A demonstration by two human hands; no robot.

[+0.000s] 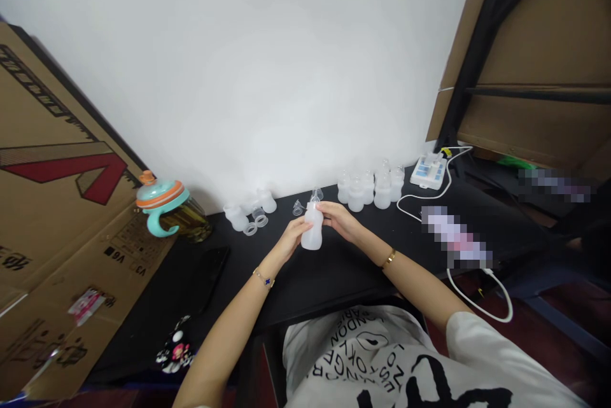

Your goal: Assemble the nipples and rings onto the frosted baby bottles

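A milky white baby bottle stands nearly upright between my two hands, over the middle of the black table. My left hand grips its body from the left side, fingers wrapped round it. My right hand pinches it near the neck, just under a clear nipple top. Behind the bottle lies a small clear nipple on the table. To the left are several white bottle bodies and clear rings. On the right stand several bottles with clear tops.
A jug with a teal and orange lid stands at the left beside a large cardboard box. A dark phone and a charm lie front left. A power strip with a white cable sits back right. A white wall rises behind.
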